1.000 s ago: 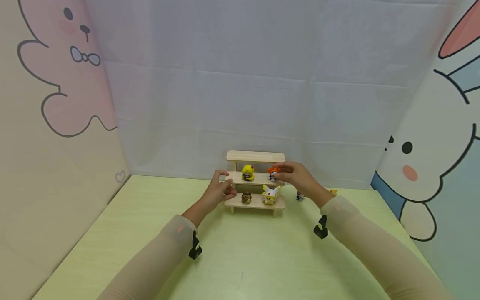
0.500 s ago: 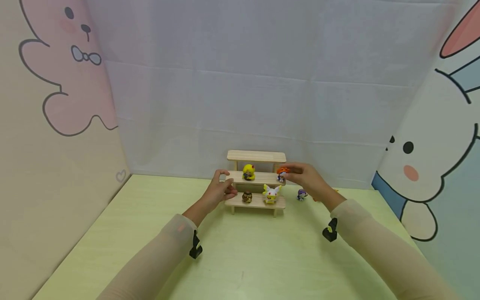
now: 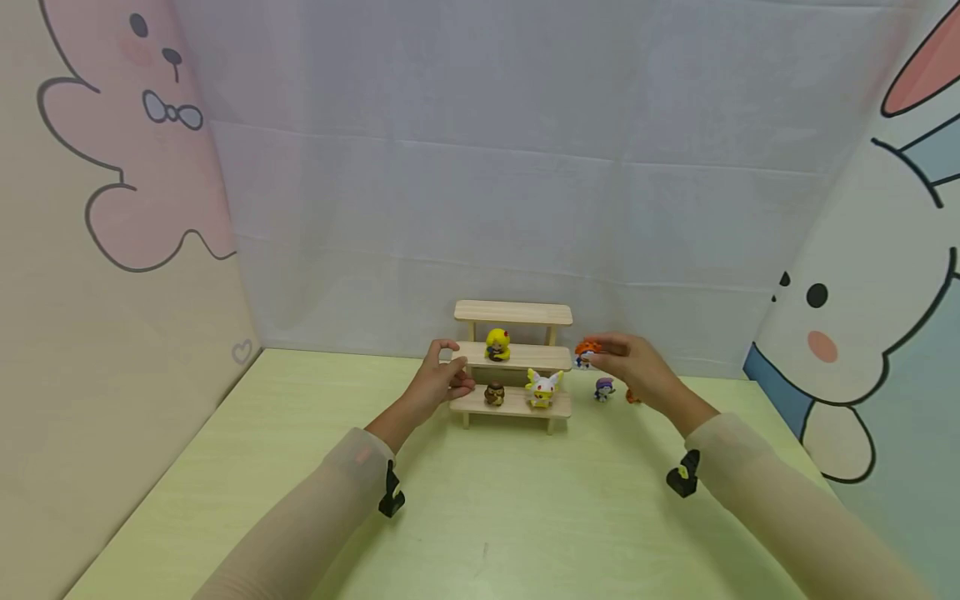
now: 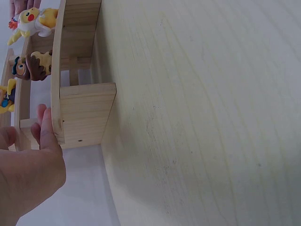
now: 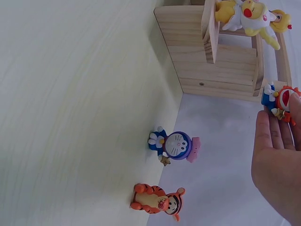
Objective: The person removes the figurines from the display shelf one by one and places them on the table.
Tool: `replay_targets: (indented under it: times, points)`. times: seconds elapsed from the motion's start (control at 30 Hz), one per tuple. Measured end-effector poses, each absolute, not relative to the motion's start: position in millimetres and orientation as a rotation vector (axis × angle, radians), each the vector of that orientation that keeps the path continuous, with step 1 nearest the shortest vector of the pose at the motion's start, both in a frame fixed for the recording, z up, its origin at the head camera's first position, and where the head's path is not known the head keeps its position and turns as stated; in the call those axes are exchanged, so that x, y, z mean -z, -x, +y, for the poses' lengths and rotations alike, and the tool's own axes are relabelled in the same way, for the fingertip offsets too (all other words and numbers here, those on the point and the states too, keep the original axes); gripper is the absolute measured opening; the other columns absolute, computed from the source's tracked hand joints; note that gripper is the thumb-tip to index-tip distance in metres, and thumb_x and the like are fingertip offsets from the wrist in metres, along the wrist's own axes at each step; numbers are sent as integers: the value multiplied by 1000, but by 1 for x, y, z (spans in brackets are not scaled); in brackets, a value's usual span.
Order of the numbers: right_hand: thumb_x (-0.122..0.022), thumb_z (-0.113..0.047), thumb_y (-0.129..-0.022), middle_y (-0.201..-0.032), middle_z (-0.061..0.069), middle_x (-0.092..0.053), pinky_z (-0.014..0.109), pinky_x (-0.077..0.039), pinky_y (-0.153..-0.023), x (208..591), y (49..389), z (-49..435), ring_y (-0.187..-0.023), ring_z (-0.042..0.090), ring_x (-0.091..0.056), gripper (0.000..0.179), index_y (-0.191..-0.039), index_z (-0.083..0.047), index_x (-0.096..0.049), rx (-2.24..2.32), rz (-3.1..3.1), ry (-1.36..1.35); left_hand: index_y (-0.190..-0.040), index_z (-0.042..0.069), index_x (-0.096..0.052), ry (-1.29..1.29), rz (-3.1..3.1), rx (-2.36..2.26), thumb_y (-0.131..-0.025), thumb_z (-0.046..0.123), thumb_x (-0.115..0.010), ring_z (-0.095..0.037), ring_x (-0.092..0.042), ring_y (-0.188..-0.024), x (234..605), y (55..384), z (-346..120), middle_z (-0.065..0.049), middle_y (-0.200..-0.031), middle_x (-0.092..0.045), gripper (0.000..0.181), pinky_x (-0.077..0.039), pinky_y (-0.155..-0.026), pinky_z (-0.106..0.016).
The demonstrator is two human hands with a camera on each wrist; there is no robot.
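Just an orange-headed, blue-bodied figurine

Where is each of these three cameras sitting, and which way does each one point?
Head: worn up high, looking forward and down at the three-tier wooden shelf; both sleeved arms show.
Left wrist: beside the left hand, whose fingers touch the shelf's side.
Right wrist: beside the right hand, which holds a small orange-and-blue figurine; a purple-hooded blue cat figurine stands below.
Shared: the white-and-yellow figurine shows in all three.
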State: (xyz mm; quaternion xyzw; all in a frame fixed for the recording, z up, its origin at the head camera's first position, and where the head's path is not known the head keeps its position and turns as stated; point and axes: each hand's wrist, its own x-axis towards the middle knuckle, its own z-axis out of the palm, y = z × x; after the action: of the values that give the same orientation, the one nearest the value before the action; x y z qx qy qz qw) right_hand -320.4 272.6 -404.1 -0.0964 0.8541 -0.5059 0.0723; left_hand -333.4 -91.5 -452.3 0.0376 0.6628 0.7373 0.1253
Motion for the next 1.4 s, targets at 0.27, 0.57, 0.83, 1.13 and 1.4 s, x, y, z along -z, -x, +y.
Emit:
replay_targets:
  times: [0.27,0.57,0.83,1.13,1.4]
  points:
    - [-67,-39,-102,-143,15,-61,36,-42,-46,412,315,286,-113,39,-63,58,-152,-13,-51,1523,2555,308,-136,15,-34,-102,1941,-2147,-109,20,-54,-24,-69,-82,449,331,-91,-12,-90,-58,34,-62,-88,-39]
    - [-67,-28,-103,-132,13,-63,38,-49,-64,426,310,295,-102,24,-60,58,-152,-2,-48,1611,2468,320,-136,14,-34,-108,1939,-2150,-109,18,-54,-23,-68,-80,449,330,-91,-13,-89,-58,34,-62,-87,-38]
    - [-68,-25,-102,-134,14,-65,40,-54,-99,446,307,308,-110,8,-63,56,-148,2,-50,1618,2444,344,-136,14,-34,-108,1939,-2152,-109,18,-54,-23,-68,-80,448,330,-91,-13,-90,-58,34,-62,-87,-38]
    - [-68,-19,-102,-137,23,-62,30,-55,-97,462,301,314,-110,7,-64,49,-143,4,-55,1632,2432,362,-137,14,-33,-114,1940,-2152,-109,20,-54,-22,-68,-80,447,329,-91,-12,-90,-58,35,-62,-88,-38]
    - [-68,-17,-102,-141,23,-60,25,-56,-93,470,297,316,-113,12,-64,47,-143,2,-56,1545,2494,369,-136,15,-34,-102,1954,-2144,-109,19,-54,-23,-68,-80,446,328,-91,-12,-90,-59,33,-62,-87,-38]
